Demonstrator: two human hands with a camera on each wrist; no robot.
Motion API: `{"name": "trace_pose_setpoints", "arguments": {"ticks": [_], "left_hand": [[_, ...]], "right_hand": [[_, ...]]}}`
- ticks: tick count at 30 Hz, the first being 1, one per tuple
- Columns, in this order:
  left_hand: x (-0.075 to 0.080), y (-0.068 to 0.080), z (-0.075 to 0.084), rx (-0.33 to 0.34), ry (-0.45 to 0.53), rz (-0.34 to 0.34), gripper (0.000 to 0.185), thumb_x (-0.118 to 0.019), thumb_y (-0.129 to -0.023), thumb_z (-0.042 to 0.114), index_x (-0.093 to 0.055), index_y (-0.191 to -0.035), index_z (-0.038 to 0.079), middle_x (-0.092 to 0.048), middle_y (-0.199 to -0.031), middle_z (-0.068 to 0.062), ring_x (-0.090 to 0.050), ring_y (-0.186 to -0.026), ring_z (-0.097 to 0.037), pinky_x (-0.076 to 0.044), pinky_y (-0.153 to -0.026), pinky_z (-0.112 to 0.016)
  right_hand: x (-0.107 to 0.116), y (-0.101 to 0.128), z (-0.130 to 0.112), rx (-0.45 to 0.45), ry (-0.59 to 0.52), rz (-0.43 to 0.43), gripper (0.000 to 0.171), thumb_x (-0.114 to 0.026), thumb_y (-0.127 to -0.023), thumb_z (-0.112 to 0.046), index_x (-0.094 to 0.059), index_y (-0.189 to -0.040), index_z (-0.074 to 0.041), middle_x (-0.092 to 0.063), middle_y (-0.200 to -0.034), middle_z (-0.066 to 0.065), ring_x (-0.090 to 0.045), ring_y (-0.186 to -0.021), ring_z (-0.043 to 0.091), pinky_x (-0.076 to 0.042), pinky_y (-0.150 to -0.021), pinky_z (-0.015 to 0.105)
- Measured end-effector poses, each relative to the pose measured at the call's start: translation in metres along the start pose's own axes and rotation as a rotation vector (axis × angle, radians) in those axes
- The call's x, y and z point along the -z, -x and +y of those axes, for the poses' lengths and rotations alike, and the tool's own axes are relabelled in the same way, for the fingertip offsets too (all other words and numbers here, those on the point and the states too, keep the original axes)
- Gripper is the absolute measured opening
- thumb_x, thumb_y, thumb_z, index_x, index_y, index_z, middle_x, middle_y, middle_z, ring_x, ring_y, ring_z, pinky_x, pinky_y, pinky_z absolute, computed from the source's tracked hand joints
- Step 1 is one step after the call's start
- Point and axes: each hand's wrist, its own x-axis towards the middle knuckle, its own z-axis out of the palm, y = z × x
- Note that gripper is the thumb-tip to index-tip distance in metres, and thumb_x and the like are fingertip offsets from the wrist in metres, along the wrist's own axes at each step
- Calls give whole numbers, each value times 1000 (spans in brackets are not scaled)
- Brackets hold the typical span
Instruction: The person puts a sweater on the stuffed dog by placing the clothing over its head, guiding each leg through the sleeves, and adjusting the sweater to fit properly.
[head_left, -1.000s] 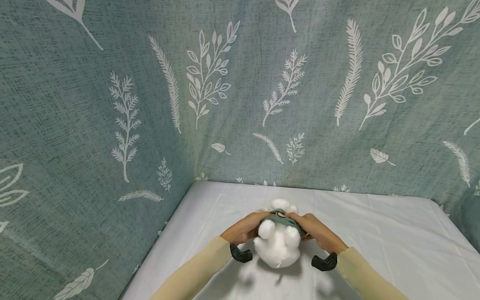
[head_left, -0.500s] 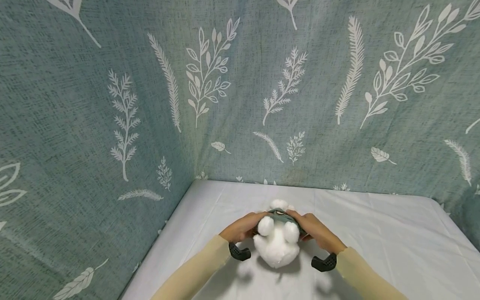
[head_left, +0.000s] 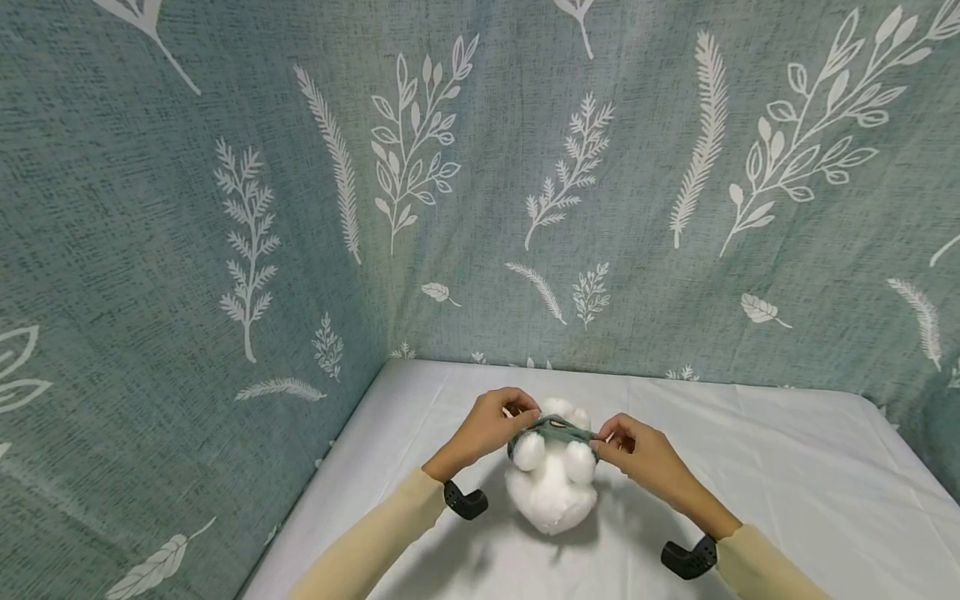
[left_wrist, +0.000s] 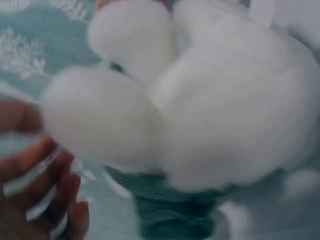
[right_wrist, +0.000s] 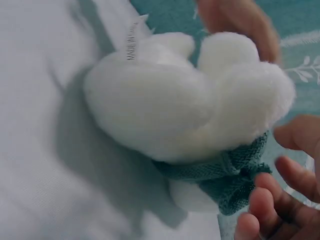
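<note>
A white plush toy lies on the white surface, its rounded bottom towards me and its two stubby legs up. A green knitted sweater wraps its middle. My left hand has thumb and index tips together at the sweater's upper left edge. In the left wrist view, a blurred leg of the plush toy hides those tips. My right hand reaches the sweater's right edge. In the right wrist view its fingers are spread and slightly bent, right beside the knit of the sweater.
A white sheet covers the surface. Grey-green leaf-patterned curtains hang along its left side and back. A printed white tag sticks out from the toy's bottom. Each wrist carries a black device.
Both hands have come off the toy's sides. The left has risen up and left to the sweater's edge; the right has shifted outward. The toy has barely moved.
</note>
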Motion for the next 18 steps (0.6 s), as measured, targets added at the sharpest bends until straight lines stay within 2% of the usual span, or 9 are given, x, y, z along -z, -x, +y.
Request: {"name": "trace_pose_setpoints", "arguments": {"ticks": [4, 6, 8, 11, 14, 18], "left_hand": [[0, 1, 15, -250, -158, -173, 19, -71, -100, 31, -76, -111, 17, -68, -101, 10, -59, -90, -8, -49, -78, -26], [-4, 1, 18, -338, -271, -243, 21, -73, -98, 31, -76, -112, 16, -67, -102, 9, -58, -92, -6, -48, -81, -23], [-11, 3, 19, -389, -388, -277, 23, -74, -97, 34, -76, -115, 18, -65, -101, 10, -55, -92, -3, -45, -84, -21], [-20, 7, 17, -434, -524, -268, 28, -75, -96, 36, -75, -118, 20, -64, -98, 9, -52, -88, -2, -40, -79, -21], [-25, 9, 17, -463, -610, -235, 33, -74, -96, 39, -75, -125, 22, -62, -93, 7, -49, -82, -2, -34, -73, -22], [-29, 9, 20, -480, -686, -177, 37, -72, -97, 43, -74, -128, 24, -57, -90, 8, -44, -79, -3, -30, -69, -21]], "right_hand": [[-1, 3, 1, 88, 41, -41, 25, -74, -96, -40, -71, -109, -19, -65, -87, -5, -57, -70, 14, -47, -60, 30], [-3, 2, 2, 109, 59, -42, 27, -75, -95, -38, -73, -112, -17, -65, -89, -6, -57, -71, 13, -48, -60, 30], [-6, 2, 3, 121, 74, -41, 26, -75, -96, -33, -74, -115, -15, -65, -90, -6, -56, -71, 12, -48, -60, 29], [-11, 0, 5, 151, 103, -24, 22, -75, -96, -26, -76, -114, -13, -64, -90, -7, -54, -70, 10, -47, -60, 28], [-15, -2, 7, 172, 106, -6, 17, -75, -97, -22, -77, -111, -13, -63, -88, -7, -52, -70, 9, -46, -59, 28], [-13, -3, 8, 112, 11, -24, 17, -72, -99, -25, -75, -111, -13, -62, -92, -3, -55, -76, 14, -49, -61, 28]]}}
